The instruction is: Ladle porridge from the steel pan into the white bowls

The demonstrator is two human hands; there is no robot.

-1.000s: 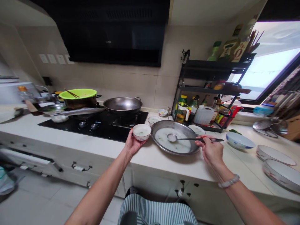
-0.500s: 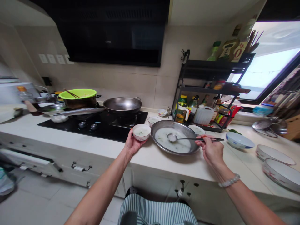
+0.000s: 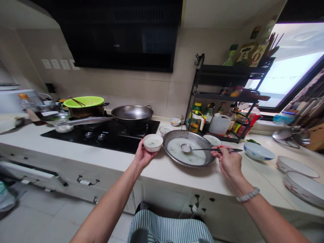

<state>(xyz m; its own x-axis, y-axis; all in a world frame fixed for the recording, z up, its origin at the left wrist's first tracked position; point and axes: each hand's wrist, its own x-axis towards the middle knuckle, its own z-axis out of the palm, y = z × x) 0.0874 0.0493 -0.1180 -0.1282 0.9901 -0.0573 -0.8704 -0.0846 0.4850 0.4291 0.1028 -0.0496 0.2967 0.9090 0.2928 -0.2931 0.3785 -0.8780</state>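
My left hand is wrapped round the side of a small patterned bowl that holds white soup with green bits. Just right of it stands a wide steel basin containing more of the same milky soup. My right hand grips the dark handle of a ladle, whose scoop rests in the soup. Behind the basin are a second filled small bowl and another filled bowl, partly hidden by the basin's rim.
On the black stove sit a wok and a pot topped by a green basin. A black rack of bottles stands behind. To the right lie a blue-patterned bowl and two large white bowls. The counter edge runs in front.
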